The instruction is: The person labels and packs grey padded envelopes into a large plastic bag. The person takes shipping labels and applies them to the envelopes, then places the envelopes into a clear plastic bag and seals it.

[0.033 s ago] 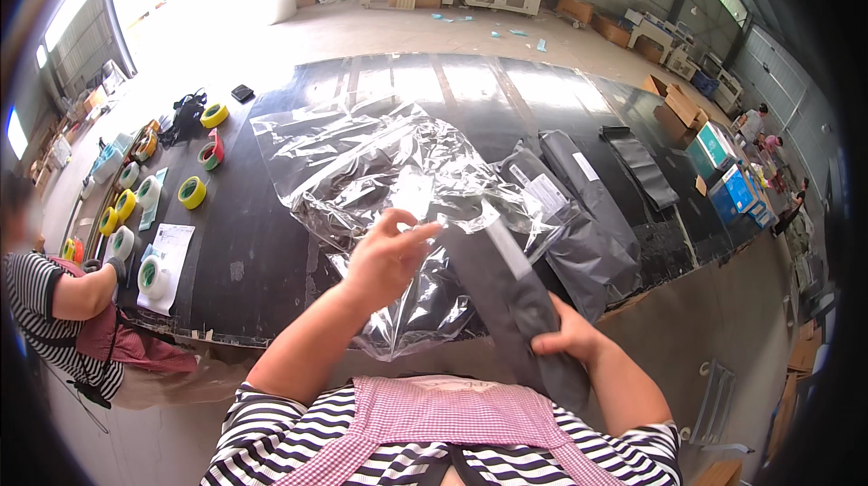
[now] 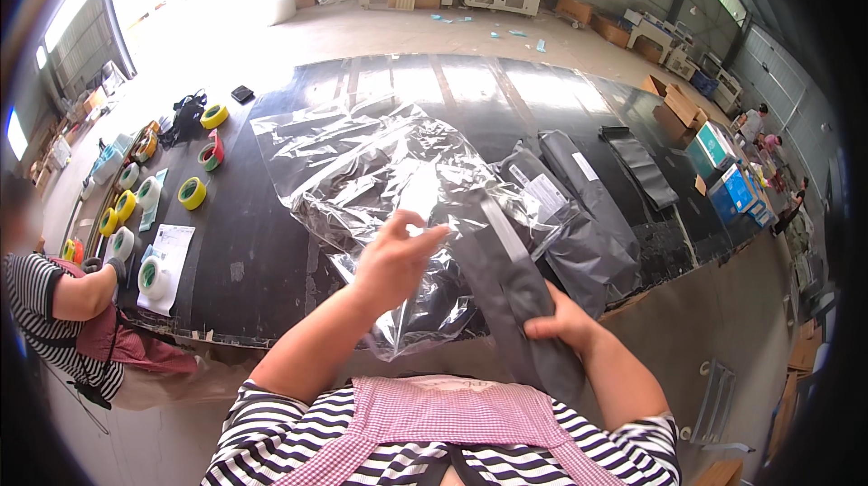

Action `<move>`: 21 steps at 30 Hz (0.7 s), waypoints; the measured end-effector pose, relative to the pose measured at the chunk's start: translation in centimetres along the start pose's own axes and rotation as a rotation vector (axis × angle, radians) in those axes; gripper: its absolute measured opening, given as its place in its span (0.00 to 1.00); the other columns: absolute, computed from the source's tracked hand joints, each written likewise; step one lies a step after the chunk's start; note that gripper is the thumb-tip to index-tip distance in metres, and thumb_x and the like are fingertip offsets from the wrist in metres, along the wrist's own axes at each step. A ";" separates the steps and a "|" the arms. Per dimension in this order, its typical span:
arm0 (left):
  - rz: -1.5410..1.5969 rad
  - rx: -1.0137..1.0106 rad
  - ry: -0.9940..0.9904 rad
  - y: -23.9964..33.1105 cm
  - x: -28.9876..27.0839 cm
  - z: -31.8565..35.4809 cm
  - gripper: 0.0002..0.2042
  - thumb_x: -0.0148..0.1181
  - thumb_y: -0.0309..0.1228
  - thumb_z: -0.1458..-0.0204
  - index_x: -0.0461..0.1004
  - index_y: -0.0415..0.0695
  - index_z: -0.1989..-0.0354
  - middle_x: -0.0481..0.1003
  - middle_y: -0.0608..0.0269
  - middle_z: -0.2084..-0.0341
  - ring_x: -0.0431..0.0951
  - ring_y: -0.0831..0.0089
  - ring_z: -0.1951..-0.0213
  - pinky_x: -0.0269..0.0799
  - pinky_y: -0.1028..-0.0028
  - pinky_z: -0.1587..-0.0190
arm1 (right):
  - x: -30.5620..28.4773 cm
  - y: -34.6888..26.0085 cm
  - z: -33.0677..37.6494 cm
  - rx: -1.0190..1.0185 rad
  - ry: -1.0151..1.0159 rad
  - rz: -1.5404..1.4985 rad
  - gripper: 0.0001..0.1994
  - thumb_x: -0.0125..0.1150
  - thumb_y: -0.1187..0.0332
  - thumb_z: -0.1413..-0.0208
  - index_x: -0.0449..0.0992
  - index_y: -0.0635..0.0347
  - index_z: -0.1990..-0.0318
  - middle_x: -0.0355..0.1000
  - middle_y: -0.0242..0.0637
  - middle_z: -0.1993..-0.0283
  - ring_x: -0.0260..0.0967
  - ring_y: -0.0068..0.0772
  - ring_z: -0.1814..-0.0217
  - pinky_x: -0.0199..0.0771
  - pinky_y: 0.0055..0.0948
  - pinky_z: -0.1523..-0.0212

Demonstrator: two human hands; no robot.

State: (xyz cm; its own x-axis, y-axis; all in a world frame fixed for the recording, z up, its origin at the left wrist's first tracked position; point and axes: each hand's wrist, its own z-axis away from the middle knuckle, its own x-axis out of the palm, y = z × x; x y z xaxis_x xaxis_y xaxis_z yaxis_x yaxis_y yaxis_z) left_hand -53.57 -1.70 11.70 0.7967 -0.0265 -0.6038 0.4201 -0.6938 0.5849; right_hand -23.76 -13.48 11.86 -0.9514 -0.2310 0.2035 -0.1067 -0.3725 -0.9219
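One grey bag (image 2: 514,294) is shifting slightly leftward in the head view, the right hand (image 2: 570,323) still gripping it partly over crumpled clear film (image 2: 348,156); whether the left hand (image 2: 391,260), fingers bent, is pinching anything, I cannot tell.

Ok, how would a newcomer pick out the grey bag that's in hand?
Find the big black table, then the person's right hand by its near edge. The grey bag slants from that hand up toward the crumpled clear plastic; unlike the grey bags lying to its right, it is gripped.
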 end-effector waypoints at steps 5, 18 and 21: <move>0.042 0.165 -0.093 1.9 4.1 -0.7 0.22 0.62 0.18 0.52 0.79 0.54 0.48 0.70 0.58 0.63 0.75 0.63 0.64 0.76 0.69 0.60 | -1.1 0.3 -11.6 0.034 0.026 -0.300 0.27 0.66 0.66 0.45 0.67 0.62 0.39 0.75 0.40 0.49 0.74 0.32 0.49 0.77 0.33 0.51; 0.271 0.042 0.008 1.5 1.5 3.2 0.18 0.66 0.20 0.53 0.78 0.46 0.52 0.70 0.53 0.50 0.78 0.59 0.57 0.76 0.65 0.56 | 7.6 3.8 -30.6 -0.303 0.517 0.307 0.42 0.73 0.57 0.50 0.58 0.71 0.34 0.68 0.52 0.43 0.68 0.47 0.43 0.68 0.41 0.42; -0.163 0.064 0.074 -0.8 1.6 7.0 0.33 0.75 0.35 0.58 0.70 0.49 0.39 0.56 0.45 0.34 0.71 0.54 0.43 0.69 0.59 0.44 | 6.3 4.1 -32.8 -0.301 0.560 0.411 0.44 0.73 0.56 0.51 0.55 0.70 0.33 0.66 0.54 0.42 0.66 0.49 0.42 0.66 0.43 0.41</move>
State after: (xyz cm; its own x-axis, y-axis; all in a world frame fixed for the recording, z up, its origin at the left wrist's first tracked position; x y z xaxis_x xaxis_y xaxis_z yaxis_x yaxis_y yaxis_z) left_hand -55.62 -6.23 6.48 0.7511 0.1415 -0.6448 0.5197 -0.7291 0.4453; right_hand -39.64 13.02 -1.48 -0.9276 0.2228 -0.2999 0.2906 -0.0746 -0.9539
